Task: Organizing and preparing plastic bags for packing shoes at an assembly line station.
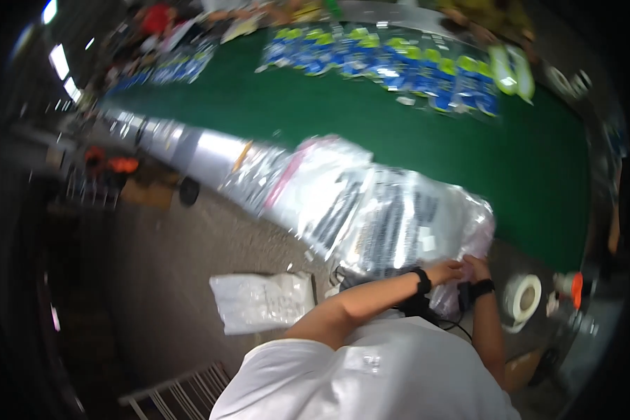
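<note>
A long stack of clear plastic packets (371,210) lies along the near edge of the green table (315,112), blurred by motion. My left hand (446,270) and my right hand (477,267) meet at the stack's near right end and grip the plastic there. Both wrists wear black bands. A thin black cable hangs below my hands against my white shirt.
Rows of blue and green packets (392,59) cover the far side of the table. A roll of white tape (523,297) sits to the right of my hands. A white bag (262,301) lies on the floor at left. Other people work at the far edge.
</note>
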Demonstrator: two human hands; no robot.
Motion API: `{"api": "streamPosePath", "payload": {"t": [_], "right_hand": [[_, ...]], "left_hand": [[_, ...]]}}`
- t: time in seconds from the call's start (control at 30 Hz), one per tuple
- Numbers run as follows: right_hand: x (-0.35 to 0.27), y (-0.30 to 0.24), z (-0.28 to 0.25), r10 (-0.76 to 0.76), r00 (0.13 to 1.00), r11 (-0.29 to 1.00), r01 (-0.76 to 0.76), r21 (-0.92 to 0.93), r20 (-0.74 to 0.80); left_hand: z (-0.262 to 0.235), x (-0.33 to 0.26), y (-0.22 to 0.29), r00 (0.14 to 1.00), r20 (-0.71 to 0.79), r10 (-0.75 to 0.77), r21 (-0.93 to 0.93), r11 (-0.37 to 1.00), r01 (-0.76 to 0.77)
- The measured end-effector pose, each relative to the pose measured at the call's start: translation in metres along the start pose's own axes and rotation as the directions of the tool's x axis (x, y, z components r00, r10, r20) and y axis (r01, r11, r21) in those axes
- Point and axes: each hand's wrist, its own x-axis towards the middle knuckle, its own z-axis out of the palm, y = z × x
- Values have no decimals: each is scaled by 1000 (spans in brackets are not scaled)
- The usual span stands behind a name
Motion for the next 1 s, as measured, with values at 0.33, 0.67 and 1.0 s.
{"api": "streamPosePath", "payload": {"t": [0.33,0.67,1.0], "right_hand": [[69,-2,-44,208,960,970,-177,-168,186],[20,-35,-6,320,944,923,-293,-249,74],[81,18,-31,122,991,992,-121,-26,55]], "left_hand": [[-49,-36,-27,473,-524,708,847,488,208],[-71,-38,-70,577,-593,562,781,576,242],[-142,-90,-36,624,-601,500,714,687,137]]}}
